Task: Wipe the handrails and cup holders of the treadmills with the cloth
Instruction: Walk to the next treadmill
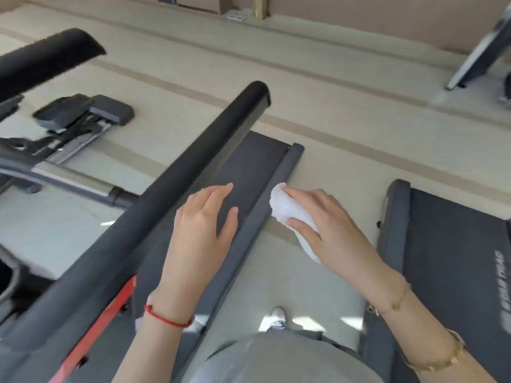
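Note:
A long black padded handrail (pixel 154 211) of the near treadmill runs diagonally from lower left to upper centre. My left hand (pixel 201 225) hovers just right of it, fingers spread, holding nothing, above the dark running belt (pixel 243 172). My right hand (pixel 329 225) grips a crumpled white cloth (pixel 290 214), held in the air over the treadmill's grey side rail (pixel 279 183) and the floor gap. Another black handrail (pixel 47 59) crosses the upper left. No cup holder is in view.
A second treadmill deck (pixel 456 244) lies at the right, across a strip of beige floor (pixel 309 277) where my shoe (pixel 278 317) shows. A red frame part (pixel 96 322) sits under the near handrail. More gym equipment (pixel 83 117) stands at left and a machine leg (pixel 475 56) at top right.

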Motion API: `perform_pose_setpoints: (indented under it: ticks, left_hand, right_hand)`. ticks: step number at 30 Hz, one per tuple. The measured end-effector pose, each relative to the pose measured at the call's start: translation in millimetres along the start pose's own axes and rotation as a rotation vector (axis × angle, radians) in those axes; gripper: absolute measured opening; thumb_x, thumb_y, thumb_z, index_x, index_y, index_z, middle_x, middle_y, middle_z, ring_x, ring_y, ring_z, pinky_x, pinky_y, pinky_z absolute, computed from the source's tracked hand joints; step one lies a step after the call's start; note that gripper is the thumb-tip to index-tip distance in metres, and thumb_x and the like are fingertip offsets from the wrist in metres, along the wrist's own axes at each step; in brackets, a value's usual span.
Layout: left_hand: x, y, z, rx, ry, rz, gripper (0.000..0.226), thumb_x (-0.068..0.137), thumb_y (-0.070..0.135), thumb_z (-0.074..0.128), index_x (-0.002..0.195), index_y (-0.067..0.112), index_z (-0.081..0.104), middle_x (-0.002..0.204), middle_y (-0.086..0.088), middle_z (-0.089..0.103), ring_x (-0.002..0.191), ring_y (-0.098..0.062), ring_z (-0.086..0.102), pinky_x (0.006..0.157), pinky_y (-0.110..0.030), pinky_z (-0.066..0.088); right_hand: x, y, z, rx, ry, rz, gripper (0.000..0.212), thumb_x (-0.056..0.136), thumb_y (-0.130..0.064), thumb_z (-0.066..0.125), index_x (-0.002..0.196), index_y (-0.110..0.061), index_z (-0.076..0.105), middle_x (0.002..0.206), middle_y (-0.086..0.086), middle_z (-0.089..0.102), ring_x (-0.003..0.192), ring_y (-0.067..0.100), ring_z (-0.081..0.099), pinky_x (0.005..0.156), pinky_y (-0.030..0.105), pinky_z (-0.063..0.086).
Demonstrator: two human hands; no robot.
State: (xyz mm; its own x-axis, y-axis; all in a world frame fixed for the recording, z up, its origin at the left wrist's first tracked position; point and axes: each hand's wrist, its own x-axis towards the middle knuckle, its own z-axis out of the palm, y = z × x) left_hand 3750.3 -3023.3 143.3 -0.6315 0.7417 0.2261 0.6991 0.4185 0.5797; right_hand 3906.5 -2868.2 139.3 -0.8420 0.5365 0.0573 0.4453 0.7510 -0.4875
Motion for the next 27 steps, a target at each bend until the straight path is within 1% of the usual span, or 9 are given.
perform_pose_setpoints:
  ticks: [4,8,10,13,16,18,22,25,27]
  left_hand:
    - [27.4,24.6,35.0,-0.023,-0.080,0.058,0.040,0.096,0.021,0.056,0.136,0.016,0.054,0.131,0.001,0.058,0.123,-0.019,0.050,0.105,-0.045,0.041]
    - [53.9,46.3,65.4,-0.038,-0.166,0.123,0.040,0.096,0.023,0.054,0.136,0.018,0.053,0.132,0.005,0.056,0.121,-0.015,0.049,0.104,-0.032,0.034]
    - [69.1,57.8,79.3,-0.049,-0.214,0.165,0.040,0.097,0.023,0.054,0.136,0.018,0.053,0.132,0.005,0.056,0.121,-0.014,0.048,0.103,-0.030,0.033]
    - [94.2,73.9,100.4,-0.090,-0.296,0.237,0.040,0.096,0.022,0.055,0.136,0.017,0.053,0.132,0.005,0.056,0.121,-0.014,0.049,0.105,-0.035,0.037]
    - [122.3,90.7,125.6,-0.121,-0.390,0.342,0.040,0.096,0.022,0.055,0.136,0.017,0.054,0.132,0.003,0.057,0.121,-0.015,0.049,0.106,-0.037,0.038]
    - [142.8,102.2,143.0,-0.136,-0.464,0.425,0.039,0.096,0.020,0.056,0.135,0.015,0.055,0.131,0.000,0.058,0.121,-0.018,0.051,0.105,-0.042,0.041]
    - [190.3,127.1,177.2,-0.162,-0.616,0.610,0.039,0.096,0.018,0.057,0.134,0.012,0.056,0.129,-0.004,0.060,0.118,-0.022,0.054,0.104,-0.040,0.041]
    - [223.1,149.8,201.5,-0.182,-0.714,0.744,0.038,0.097,0.018,0.056,0.134,0.012,0.056,0.128,-0.004,0.060,0.117,-0.023,0.055,0.103,-0.045,0.042]
    - [239.2,166.7,216.3,-0.195,-0.766,0.833,0.038,0.096,0.019,0.055,0.134,0.013,0.056,0.128,-0.003,0.060,0.117,-0.023,0.054,0.102,-0.045,0.042]
  right_hand:
    - [-7.4,42.9,-16.9,0.007,0.033,0.109,0.045,0.099,-0.035,0.044,0.142,-0.038,0.034,0.119,-0.005,0.050,0.107,0.019,0.045,0.092,0.035,0.039]
    - [-14.9,75.7,-27.2,0.021,0.073,0.214,0.043,0.100,-0.036,0.043,0.142,-0.038,0.034,0.120,-0.008,0.049,0.109,0.017,0.044,0.093,0.031,0.038]
    - [-17.1,88.4,-32.0,0.042,0.097,0.274,0.044,0.100,-0.036,0.043,0.143,-0.038,0.034,0.121,-0.007,0.049,0.110,0.016,0.044,0.094,0.031,0.037]
    - [-17.3,103.5,-38.5,0.058,0.141,0.360,0.044,0.100,-0.037,0.042,0.143,-0.038,0.034,0.121,-0.007,0.049,0.110,0.016,0.045,0.096,0.032,0.038]
    - [-16.2,117.1,-42.9,0.065,0.202,0.472,0.043,0.101,-0.039,0.040,0.144,-0.039,0.033,0.121,-0.008,0.048,0.109,0.016,0.045,0.096,0.032,0.039]
    - [-14.9,124.6,-46.4,0.062,0.244,0.561,0.044,0.101,-0.040,0.040,0.144,-0.038,0.034,0.123,-0.007,0.048,0.109,0.015,0.045,0.097,0.032,0.039]
    - [-9.5,134.3,-53.6,0.048,0.334,0.749,0.045,0.101,-0.040,0.039,0.146,-0.034,0.035,0.128,-0.005,0.048,0.110,0.017,0.045,0.098,0.032,0.037]
    - [-2.5,139.4,-57.5,0.042,0.405,0.889,0.046,0.101,-0.040,0.038,0.146,-0.032,0.035,0.127,-0.004,0.048,0.110,0.018,0.045,0.099,0.032,0.036]
    - [1.0,140.0,-58.2,0.038,0.458,0.984,0.046,0.101,-0.041,0.037,0.146,-0.030,0.036,0.126,-0.004,0.049,0.109,0.019,0.045,0.098,0.032,0.036]
